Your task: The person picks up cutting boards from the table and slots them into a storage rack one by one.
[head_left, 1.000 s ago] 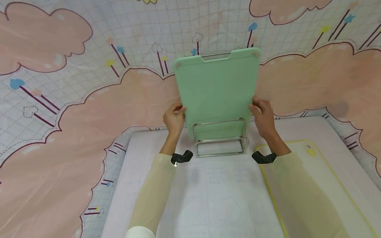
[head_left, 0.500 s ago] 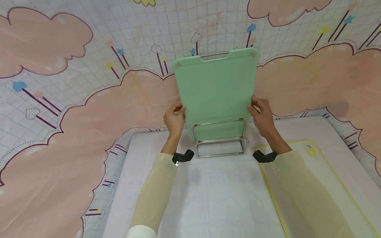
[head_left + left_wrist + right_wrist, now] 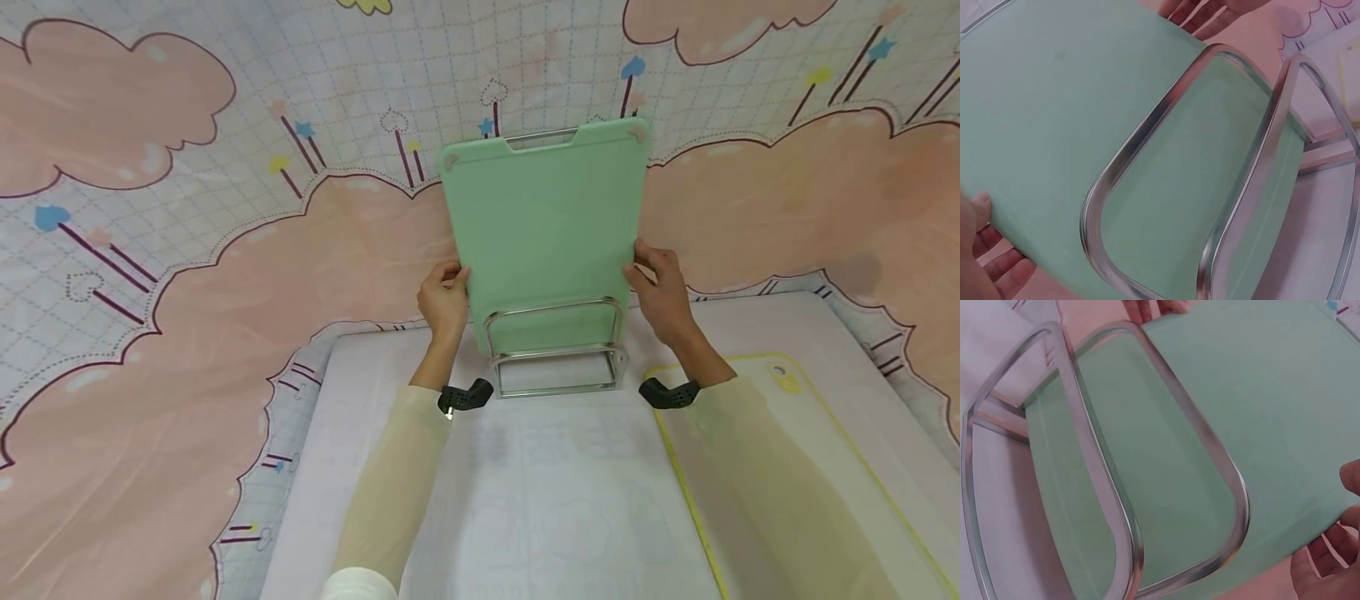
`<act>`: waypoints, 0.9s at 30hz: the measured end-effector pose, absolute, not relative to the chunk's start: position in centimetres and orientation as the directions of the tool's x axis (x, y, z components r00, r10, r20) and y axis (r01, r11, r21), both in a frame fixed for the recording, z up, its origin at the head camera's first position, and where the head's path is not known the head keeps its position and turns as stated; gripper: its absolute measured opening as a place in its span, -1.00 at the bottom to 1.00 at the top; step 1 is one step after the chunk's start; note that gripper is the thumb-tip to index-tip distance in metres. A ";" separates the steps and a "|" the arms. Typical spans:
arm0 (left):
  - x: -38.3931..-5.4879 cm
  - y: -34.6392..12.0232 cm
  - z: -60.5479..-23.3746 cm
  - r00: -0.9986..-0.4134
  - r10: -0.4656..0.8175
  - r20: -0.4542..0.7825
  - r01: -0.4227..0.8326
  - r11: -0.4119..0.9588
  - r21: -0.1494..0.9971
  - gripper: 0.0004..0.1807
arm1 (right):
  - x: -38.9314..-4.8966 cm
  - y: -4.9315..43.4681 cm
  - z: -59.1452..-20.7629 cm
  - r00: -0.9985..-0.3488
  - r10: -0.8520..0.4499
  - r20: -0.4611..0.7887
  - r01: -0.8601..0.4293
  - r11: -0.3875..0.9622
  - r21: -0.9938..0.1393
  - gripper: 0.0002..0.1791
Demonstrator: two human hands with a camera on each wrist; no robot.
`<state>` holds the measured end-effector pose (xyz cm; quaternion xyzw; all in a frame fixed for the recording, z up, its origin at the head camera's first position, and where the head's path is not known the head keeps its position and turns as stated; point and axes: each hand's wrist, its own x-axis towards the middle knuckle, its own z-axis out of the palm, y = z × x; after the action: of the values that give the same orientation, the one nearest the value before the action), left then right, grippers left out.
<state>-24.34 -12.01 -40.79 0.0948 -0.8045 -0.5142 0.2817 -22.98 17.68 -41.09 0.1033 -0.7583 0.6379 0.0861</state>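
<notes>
A pale green cutting board (image 3: pixel 547 217) stands upright in a silver metal rack (image 3: pixel 555 354), its lower part behind the rack's front bars. My left hand (image 3: pixel 444 302) pinches the board's left edge between thumb and fingers. On the opposite edge, my right hand (image 3: pixel 662 292) holds the board the same way, at about the same height. In the left wrist view, the left thumb lies on the board's face (image 3: pixel 1054 125) with the fingers at its edge. The right wrist view shows the rack's bars (image 3: pixel 1191 412) crossing in front of the board.
A white cutting board with a yellow rim (image 3: pixel 795 450) lies flat on the white table (image 3: pixel 540 500) at the right, partly under my right forearm. Behind the rack hangs a patterned cloth (image 3: pixel 337 250) with pink clouds. Black cameras sit on both wrists.
The green board has shifted very slightly left in the view, still upright in the rack. Both hands keep their hold on its edges.
</notes>
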 end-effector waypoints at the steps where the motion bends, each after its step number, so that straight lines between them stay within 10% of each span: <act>1: -24.3 -12.0 -40.8 -0.826 -0.438 0.355 0.143 0.446 0.884 -0.81 | -22.9 17.7 -41.0 -0.964 -0.049 0.262 -0.266 0.167 -0.949 -0.42; 27: -18.3 -7.1 -42.2 -0.760 -0.494 0.423 0.459 0.053 0.887 -0.71 | -19.8 20.5 -42.8 -0.970 0.011 0.243 -0.226 0.323 -0.919 -0.53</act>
<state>-18.29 -7.13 -42.22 0.0135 -0.6375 -0.6881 0.3463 -19.83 20.50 -42.83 0.0665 -0.8069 0.5778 0.1027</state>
